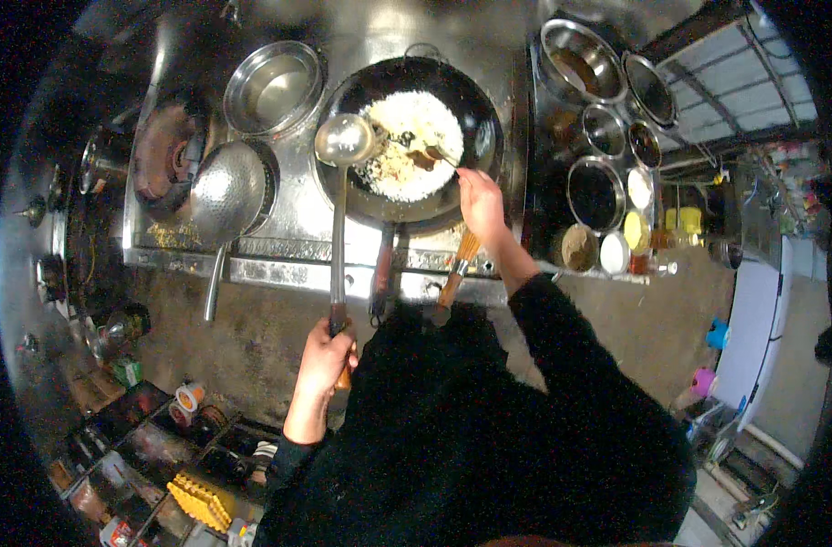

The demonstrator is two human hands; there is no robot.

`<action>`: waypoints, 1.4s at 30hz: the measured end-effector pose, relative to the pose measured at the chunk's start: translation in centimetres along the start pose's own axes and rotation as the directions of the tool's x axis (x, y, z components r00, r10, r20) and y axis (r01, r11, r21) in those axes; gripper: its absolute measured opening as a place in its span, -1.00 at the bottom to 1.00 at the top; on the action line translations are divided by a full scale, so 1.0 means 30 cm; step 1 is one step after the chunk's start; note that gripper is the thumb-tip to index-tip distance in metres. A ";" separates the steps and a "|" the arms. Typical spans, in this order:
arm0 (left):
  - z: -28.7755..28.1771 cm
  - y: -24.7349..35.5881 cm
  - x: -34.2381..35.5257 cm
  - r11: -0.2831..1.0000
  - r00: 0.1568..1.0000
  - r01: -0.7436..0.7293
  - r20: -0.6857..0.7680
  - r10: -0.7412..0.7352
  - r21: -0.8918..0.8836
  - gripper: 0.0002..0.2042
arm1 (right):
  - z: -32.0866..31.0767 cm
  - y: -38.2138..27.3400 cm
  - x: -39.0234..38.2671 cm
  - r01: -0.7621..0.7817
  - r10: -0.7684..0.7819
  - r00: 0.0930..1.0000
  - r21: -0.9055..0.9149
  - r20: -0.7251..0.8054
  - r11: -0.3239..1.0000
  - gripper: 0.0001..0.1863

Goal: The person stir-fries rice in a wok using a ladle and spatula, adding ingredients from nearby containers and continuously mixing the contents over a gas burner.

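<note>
1. Over the near right part of the wok, the right hand was closed with its fingertips around the thin handle of a small spoon.
2. Below the stove's front edge, the left hand gripped the wooden end of a long-handled ladle, whose bowl hung above the left side of the wok.
3. Under both utensils, white rice lay inside the wok, with yellowish pieces and dark patches among it.
4. As I judged, the rice was already in and some seasoning had reached it; mixing remained, because the dark patches were not evenly spread.
5. Farther out stood a metal basin and a hammered-looking strainer to the left, and seasoning containers to the right.
6. The ladle bowl covered part of the wok; its contents were hard to tell because of glare. The spoon's contents were too small to identify.
</note>
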State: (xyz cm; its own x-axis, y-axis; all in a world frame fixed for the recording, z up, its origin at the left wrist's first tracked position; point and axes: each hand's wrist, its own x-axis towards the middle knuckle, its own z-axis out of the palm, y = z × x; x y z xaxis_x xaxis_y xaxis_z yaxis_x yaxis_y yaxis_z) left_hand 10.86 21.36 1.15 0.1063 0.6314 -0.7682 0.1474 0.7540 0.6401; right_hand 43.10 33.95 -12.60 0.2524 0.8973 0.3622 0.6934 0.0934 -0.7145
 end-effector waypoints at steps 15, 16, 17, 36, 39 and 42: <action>0.208 -0.048 0.045 0.935 0.977 0.023 0.206 0.055 -0.355 -0.85 | -0.521 0.386 -0.088 -0.188 0.670 0.605 0.895 0.430 -0.404 -0.84; 0.236 -0.056 0.043 0.935 0.998 0.066 0.031 -0.059 -0.347 -0.86 | -0.613 0.444 -0.100 -0.136 0.623 0.667 0.890 0.407 -0.436 -0.85; 0.263 -0.061 0.044 0.938 0.998 0.050 0.053 -0.034 -0.344 -0.86 | -0.703 0.511 -0.106 -0.141 0.656 0.702 0.956 0.279 -0.256 -0.86; 0.633 -0.046 0.084 0.963 0.944 -0.029 0.309 0.114 -0.267 -0.83 | -0.332 -0.213 -0.282 -0.942 0.166 0.211 0.155 0.963 0.298 -0.71; 0.571 -0.100 0.158 0.930 0.761 -0.366 0.569 0.310 -0.017 -0.68 | -0.268 -0.067 -0.289 -0.830 0.250 0.526 0.428 0.813 0.358 -0.83; 0.413 -0.172 0.214 0.930 0.740 -0.366 0.598 0.307 -0.024 -0.72 | -0.273 0.162 -0.162 -0.312 0.331 0.657 -0.155 0.677 0.937 -0.82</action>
State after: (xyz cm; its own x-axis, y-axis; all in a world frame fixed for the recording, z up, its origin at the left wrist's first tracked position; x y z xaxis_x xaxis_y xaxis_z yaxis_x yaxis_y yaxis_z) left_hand 22.97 19.27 -7.25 0.7121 0.5903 -0.3800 0.0748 0.4744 0.8771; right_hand 50.78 26.50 -12.92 -0.0617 0.9129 -0.4035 0.6759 -0.2593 -0.6899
